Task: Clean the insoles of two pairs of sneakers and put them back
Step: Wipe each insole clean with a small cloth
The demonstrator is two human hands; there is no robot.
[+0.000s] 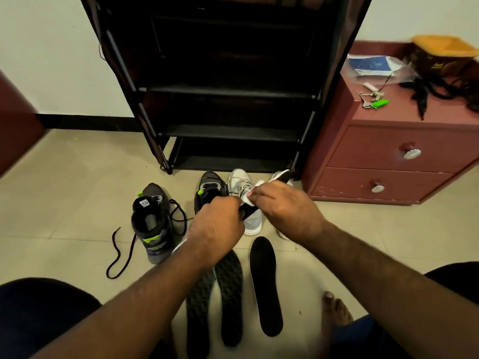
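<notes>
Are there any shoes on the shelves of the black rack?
No, the black shoe rack shows only bare shelves; the black and grey sneakers stand on the tiled floor before it.

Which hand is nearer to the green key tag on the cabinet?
Right. The right hand, pinching a white wipe, is below-left of the green key tag; the left hand is farther left.
</notes>
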